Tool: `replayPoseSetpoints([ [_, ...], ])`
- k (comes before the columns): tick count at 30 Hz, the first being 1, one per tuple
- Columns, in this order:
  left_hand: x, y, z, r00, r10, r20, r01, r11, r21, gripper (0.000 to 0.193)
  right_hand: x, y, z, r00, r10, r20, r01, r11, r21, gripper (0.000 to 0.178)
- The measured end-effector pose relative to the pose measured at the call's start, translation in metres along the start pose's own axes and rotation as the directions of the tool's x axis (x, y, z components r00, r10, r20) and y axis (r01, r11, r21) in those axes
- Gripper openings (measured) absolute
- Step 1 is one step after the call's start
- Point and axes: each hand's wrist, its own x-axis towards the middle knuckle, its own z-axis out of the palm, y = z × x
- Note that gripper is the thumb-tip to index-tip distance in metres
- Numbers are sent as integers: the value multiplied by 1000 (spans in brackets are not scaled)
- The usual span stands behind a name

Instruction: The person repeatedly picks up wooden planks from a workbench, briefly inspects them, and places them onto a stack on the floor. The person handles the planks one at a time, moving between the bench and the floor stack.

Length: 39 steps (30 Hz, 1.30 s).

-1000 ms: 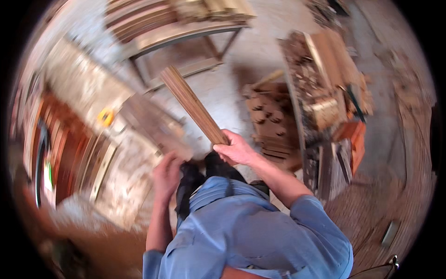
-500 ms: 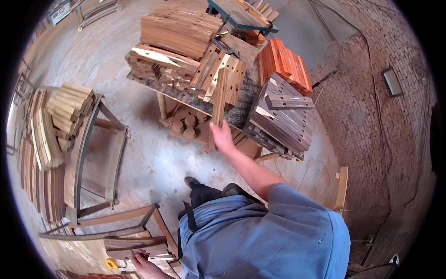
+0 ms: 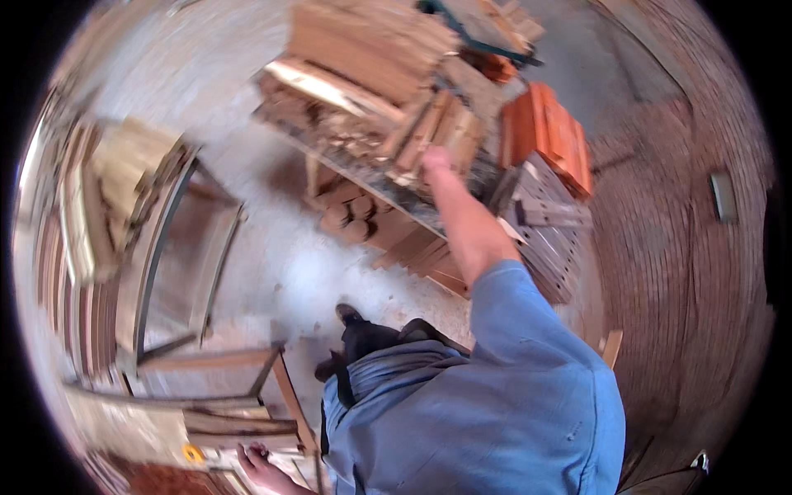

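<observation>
My right hand (image 3: 436, 158) reaches far forward over the workbench, closed around the near end of a wooden bar (image 3: 430, 124). The bar lies along the top of a row of slotted wooden bars (image 3: 456, 136); motion blur hides the fingertips. At the lower left, my left hand (image 3: 260, 469) has its fingers curled, with something small and dark at the fingertips that I cannot make out. Just beyond it lie dark brown wooden bars (image 3: 235, 426) on a low table (image 3: 107, 412). A yellow tape measure (image 3: 193, 453) sits to the left of that hand.
A large stack of boards (image 3: 363, 54) stands on the bench behind the bars. Orange-red boards (image 3: 544, 136) and grey-brown slotted boards (image 3: 549, 223) are piled on the right. Round wooden pieces (image 3: 351, 219) lie below the bench. Pale wood (image 3: 136, 169) fills a left rack; a brick wall (image 3: 676, 272) stands right.
My right hand has moved forward and lowered the wooden bar onto the row of bars. My left hand has barely moved. The whole view has turned slightly.
</observation>
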Motion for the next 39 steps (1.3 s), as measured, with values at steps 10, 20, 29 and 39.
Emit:
replayPoseSetpoints([
  [10, -40, -22, -26, 973, -161, -168, 167, 986, 24, 32, -19, 39, -12, 944, 73, 322, -329, 154, 932, 48],
  [20, 12, -131, -147, 716, -639, -282, 157, 541, -826, 21, -155, -25, -29, 959, 267, 96, -198, 389, 900, 44],
  [29, 88, -179, -196, 717, -688, -107, 267, 414, -870, 28, -238, -60, 16, 980, -127, 155, -109, 307, 945, 31],
  [39, 83, -170, -203, 713, -700, -34, 260, 309, -915, 27, -313, -86, 52, 954, -213, 212, -148, 282, 948, 22],
])
